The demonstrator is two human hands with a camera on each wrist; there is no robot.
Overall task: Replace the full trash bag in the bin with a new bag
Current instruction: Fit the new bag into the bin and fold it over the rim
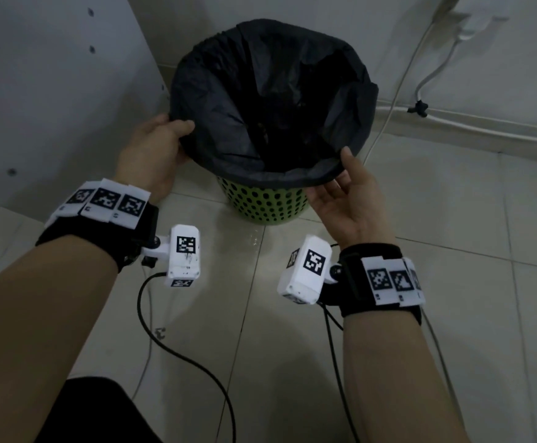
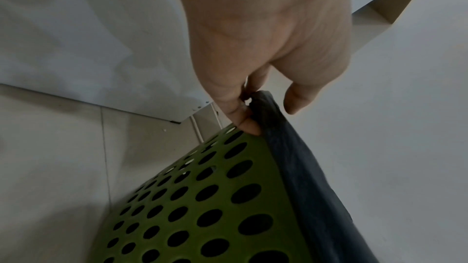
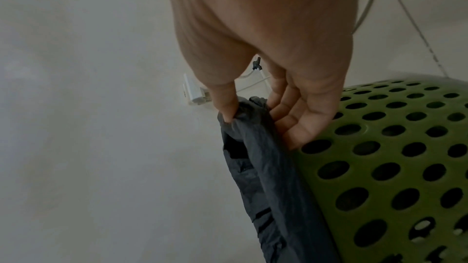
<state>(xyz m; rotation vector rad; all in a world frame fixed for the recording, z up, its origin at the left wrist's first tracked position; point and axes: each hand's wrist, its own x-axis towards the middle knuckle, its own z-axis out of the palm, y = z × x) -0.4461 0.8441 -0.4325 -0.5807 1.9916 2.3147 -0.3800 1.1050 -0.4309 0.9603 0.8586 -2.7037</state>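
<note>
A green perforated bin (image 1: 262, 204) stands on the tiled floor, lined with a black trash bag (image 1: 270, 100) whose edge folds over the rim. My left hand (image 1: 157, 145) pinches the bag's edge at the left of the rim; the left wrist view shows the left hand (image 2: 253, 111) with fingers curled under the black trash bag (image 2: 291, 147) fold against the green bin (image 2: 202, 197). My right hand (image 1: 343, 183) grips the bag's edge at the near right; the right hand (image 3: 253, 111) has thumb over the bag (image 3: 258, 157) and fingers under, beside the bin (image 3: 380, 157).
A white cabinet panel (image 1: 53, 91) stands close on the left. White cables (image 1: 420, 84) and a plug (image 1: 471, 24) run along the wall behind right. Black wrist cables (image 1: 177, 346) trail over the floor tiles near me.
</note>
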